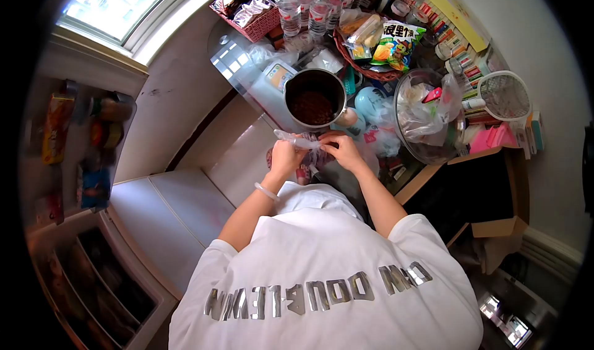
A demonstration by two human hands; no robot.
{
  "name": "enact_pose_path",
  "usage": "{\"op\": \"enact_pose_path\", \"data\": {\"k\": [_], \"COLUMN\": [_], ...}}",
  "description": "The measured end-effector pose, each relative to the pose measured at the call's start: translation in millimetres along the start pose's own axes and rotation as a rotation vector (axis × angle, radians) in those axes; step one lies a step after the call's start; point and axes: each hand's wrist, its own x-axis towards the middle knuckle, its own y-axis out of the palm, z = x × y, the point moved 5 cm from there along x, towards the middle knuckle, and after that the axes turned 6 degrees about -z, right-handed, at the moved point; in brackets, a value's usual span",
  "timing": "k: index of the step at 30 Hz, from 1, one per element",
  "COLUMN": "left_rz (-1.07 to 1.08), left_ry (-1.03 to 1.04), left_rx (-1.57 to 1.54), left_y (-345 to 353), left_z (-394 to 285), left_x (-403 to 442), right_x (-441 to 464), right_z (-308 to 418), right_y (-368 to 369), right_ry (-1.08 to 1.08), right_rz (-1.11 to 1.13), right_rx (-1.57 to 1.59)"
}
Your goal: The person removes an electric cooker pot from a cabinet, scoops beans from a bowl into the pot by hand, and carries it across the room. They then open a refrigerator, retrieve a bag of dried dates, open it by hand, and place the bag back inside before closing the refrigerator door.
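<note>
Both hands meet in front of my chest at a thin clear plastic bag [298, 141]. My left hand [288, 156], with a pale bangle on the wrist, is closed on one side of it. The fingers of my right hand [341, 149] pinch the bag's gathered part from the other side. Just beyond the hands, a metal pot [315, 98] with dark reddish-brown contents stands on the glass table [241, 71]. To the right of the pot lie blue-white bags [370, 102].
Water bottles [319, 12], a red basket [263, 24] and a green snack bag [398, 43] stand at the back. A large glass bowl [429, 116] of plastic bags is right, above an open cardboard box [523, 186]. An open fridge [142, 245] is left.
</note>
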Motion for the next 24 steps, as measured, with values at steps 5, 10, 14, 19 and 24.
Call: {"op": "enact_pose_path", "data": {"k": [5,10,14,19,24], "left_rz": [-0.063,-0.034,-0.020,-0.034,-0.044], "left_ry": [-0.043,-0.001,-0.044,-0.039,-0.051], "left_rx": [-0.101,-0.154,-0.368,-0.435,-0.491], "left_y": [-2,0,9,15,14], "left_z": [7,18,19,18,11], "left_x": [0,3,2,8,16], "right_x": [3,9,19,41,71], "right_z": [-5,26,40,19,15], "right_y": [-2,-4,-3,5,-2], "right_ry": [0.117,0.459,0.683,0.621,0.618], "right_rz": [0.085,0.091,-0.017,0.022,-0.081], "right_rx": [-0.006,0.421,0.521,0.596,0.555]}}
